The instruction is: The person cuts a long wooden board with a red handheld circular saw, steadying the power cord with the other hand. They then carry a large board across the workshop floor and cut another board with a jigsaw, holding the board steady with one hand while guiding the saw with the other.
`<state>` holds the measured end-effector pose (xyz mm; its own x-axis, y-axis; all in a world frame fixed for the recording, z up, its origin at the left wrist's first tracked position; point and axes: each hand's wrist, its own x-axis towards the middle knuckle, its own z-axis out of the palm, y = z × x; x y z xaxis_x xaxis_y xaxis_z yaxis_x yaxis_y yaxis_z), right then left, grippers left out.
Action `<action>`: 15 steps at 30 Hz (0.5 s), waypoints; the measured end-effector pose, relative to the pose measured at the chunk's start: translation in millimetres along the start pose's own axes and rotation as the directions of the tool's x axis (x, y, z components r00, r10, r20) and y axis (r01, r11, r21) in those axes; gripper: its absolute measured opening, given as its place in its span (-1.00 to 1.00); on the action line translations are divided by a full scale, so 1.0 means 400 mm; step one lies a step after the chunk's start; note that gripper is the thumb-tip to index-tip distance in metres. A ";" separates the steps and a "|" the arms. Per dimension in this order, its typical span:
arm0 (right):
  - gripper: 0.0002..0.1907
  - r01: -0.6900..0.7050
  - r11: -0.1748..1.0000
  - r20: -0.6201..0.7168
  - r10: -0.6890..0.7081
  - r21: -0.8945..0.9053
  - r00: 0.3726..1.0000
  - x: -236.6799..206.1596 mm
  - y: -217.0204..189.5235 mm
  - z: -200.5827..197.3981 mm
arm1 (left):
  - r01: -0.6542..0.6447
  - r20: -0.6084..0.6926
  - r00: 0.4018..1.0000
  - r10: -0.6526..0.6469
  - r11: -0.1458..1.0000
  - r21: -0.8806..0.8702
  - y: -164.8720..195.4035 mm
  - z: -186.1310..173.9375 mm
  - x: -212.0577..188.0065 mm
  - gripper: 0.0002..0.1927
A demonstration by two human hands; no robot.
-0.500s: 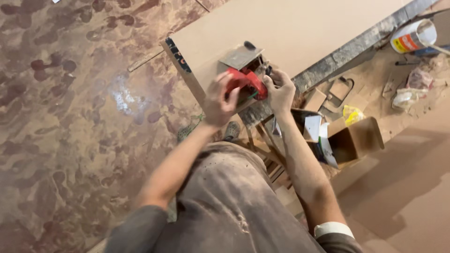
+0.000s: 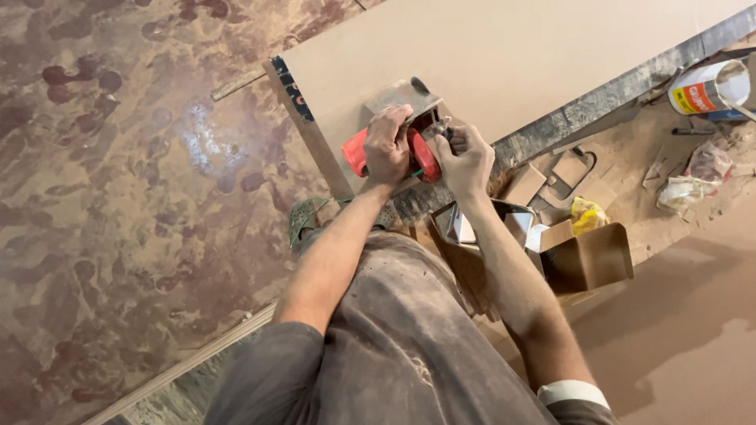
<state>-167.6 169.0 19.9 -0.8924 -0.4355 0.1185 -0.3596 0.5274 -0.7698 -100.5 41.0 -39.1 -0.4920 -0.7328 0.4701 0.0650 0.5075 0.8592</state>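
A red power tool with a grey metal base plate (image 2: 398,98) sits on a large tan board (image 2: 504,55). My left hand (image 2: 387,145) is closed over the tool's red body (image 2: 354,153), gripping it from above. My right hand (image 2: 466,157) pinches a small metal part at the tool's right side, near its blade area. Both forearms reach forward over my dusty trousers. What the right fingers hold is too small to tell.
The board's edge lies over a dark metal rail (image 2: 614,94). To the right are open cardboard boxes (image 2: 587,260), a yellow packet (image 2: 587,214), crumpled plastic (image 2: 689,189) and a white can (image 2: 705,86) on a dusty surface. Mottled brown stone floor (image 2: 118,197) lies left.
My hands stay on the red tool; the left hand sits more squarely over its red body, and the right fingers have shifted at its side.
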 end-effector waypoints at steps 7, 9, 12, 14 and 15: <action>-0.82 0.108 0.993 0.048 -0.106 -0.052 0.993 0.001 0.044 -0.016 | -0.020 -0.001 1.000 0.020 1.000 0.003 0.013 0.000 -0.016 -0.76; -0.82 0.117 0.993 0.039 -0.115 -0.036 0.993 -0.006 0.051 -0.020 | -0.011 0.005 1.000 0.011 1.000 0.004 0.020 -0.002 -0.022 -0.77; -0.83 0.100 0.991 0.084 -0.092 -0.084 0.992 -0.001 0.055 -0.034 | -0.018 0.010 1.000 0.018 1.000 0.007 0.026 0.001 -0.023 -0.77; -0.88 0.285 0.943 0.134 -0.264 -0.171 0.955 0.003 0.052 -0.051 | -0.028 0.014 1.000 0.028 0.999 0.014 0.029 0.001 -0.025 -0.78; -0.89 0.374 0.903 0.164 -0.344 -0.212 0.924 0.004 0.050 -0.062 | -0.036 0.013 0.999 0.036 0.999 0.016 0.030 0.002 -0.026 -0.79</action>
<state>-183.0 196.8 20.2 -0.6562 -0.7040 0.2717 -0.7163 0.4678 -0.5178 -95.5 55.2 -33.7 -0.5005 -0.7081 0.4981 0.0687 0.5410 0.8382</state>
